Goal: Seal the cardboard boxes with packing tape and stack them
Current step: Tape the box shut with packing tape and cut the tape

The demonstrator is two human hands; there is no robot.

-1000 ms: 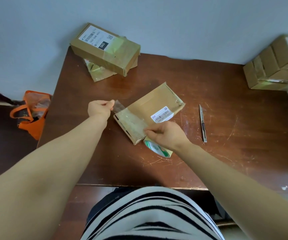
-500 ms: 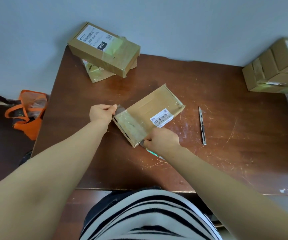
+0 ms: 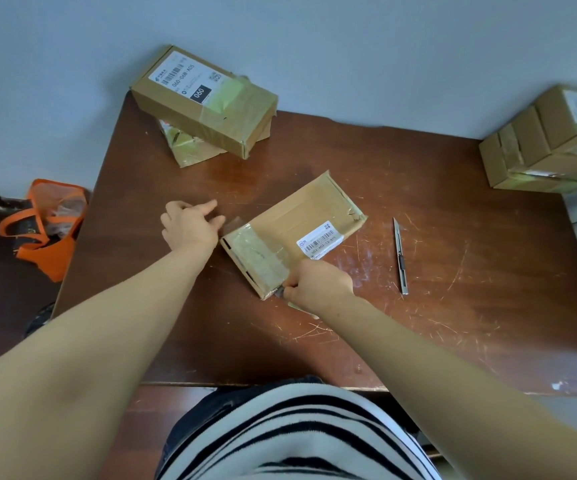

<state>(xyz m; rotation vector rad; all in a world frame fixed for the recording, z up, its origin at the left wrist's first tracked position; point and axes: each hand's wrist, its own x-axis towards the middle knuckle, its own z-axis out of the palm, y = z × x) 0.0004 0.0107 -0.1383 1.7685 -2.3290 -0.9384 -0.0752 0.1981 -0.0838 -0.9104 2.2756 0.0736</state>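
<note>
Head view: the left hand (image 3: 190, 226) has its fingers loosely spread, with the thumb tip touching the loose end of the packing tape (image 3: 261, 254) at the 9 o'clock corner of the cardboard box (image 3: 300, 220). The right hand (image 3: 318, 285) is curled, gripping the tape roll (image 3: 302, 307), mostly hidden beneath it, at the box's 6 o'clock corner. The box lies flat mid-table (image 3: 470, 323), long axis running 8 to 2 o'clock, taped end toward 8. Bare tabletop lies at 6 o'clock, a utility knife (image 3: 400, 258) at 3 and two stacked boxes (image 3: 204, 98) at 11.

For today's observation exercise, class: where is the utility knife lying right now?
In the head view, the utility knife lies on the brown table, just right of the flat cardboard box and the right hand.
</note>
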